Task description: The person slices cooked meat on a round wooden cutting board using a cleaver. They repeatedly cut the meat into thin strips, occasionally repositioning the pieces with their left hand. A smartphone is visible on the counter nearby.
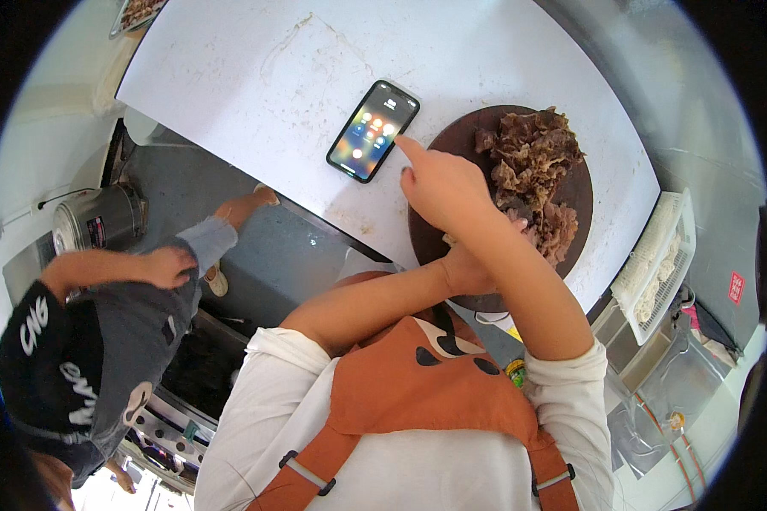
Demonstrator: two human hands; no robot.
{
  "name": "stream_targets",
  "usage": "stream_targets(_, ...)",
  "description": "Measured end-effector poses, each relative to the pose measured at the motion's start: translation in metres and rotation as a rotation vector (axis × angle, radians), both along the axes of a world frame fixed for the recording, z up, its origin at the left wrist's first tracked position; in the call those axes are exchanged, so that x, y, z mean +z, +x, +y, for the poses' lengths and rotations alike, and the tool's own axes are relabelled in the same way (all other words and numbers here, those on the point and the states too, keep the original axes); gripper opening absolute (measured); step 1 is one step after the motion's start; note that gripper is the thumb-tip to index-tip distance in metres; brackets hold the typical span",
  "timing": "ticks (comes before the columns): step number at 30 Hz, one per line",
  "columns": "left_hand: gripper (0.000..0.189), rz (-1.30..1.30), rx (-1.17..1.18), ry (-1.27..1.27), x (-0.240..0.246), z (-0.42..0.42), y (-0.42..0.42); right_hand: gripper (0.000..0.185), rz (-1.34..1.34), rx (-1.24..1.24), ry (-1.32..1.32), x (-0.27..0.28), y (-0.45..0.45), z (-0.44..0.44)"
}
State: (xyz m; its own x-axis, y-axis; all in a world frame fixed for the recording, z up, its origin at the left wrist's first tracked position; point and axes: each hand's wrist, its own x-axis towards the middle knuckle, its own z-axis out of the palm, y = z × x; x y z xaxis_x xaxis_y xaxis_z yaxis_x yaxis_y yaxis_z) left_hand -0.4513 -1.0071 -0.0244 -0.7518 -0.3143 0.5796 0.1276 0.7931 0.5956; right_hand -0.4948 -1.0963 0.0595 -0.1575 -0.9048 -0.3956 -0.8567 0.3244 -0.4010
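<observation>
A smartphone (373, 131) lies on the white tabletop (262, 96) with its screen lit. My right hand (445, 185) is over the left rim of a round dark wooden board (447, 137); its index finger reaches to the phone's right edge, the thumb is apart from it, and it holds nothing. On the board lies a heap of brown, ruffled pieces (537, 153) that look like cooked meat. Beneath my crossed right forearm, my left hand (476, 271) rests at the near part of the board against paler pieces; most of its fingers are hidden.
Another person in a dark cap (45, 358) stands at the left, beside a metal canister (99, 217). A white plastic basket (661, 268) with pale stringy contents is beyond the table's right edge. A tray of brown pieces (137, 14) shows at the upper left.
</observation>
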Motion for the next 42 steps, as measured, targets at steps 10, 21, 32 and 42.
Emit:
stream_targets(10,0.026,0.007,0.139,-0.159,0.015,-0.008,0.006,0.041,-0.167,-0.629,-0.062,0.057,-0.049,0.211)
stream_targets(21,0.034,-0.084,0.143,-0.128,0.029,-0.026,0.037,0.050,-0.318,-0.629,0.161,0.014,-0.037,0.258)
stream_targets(32,0.035,-0.262,-0.072,-0.249,0.017,0.001,0.063,0.040,-0.509,-0.790,-0.018,0.023,-0.023,0.294)
stream_targets(42,0.031,-0.306,0.051,-0.230,-0.015,0.021,0.063,0.039,-0.278,-0.486,0.024,0.036,-0.031,0.281)
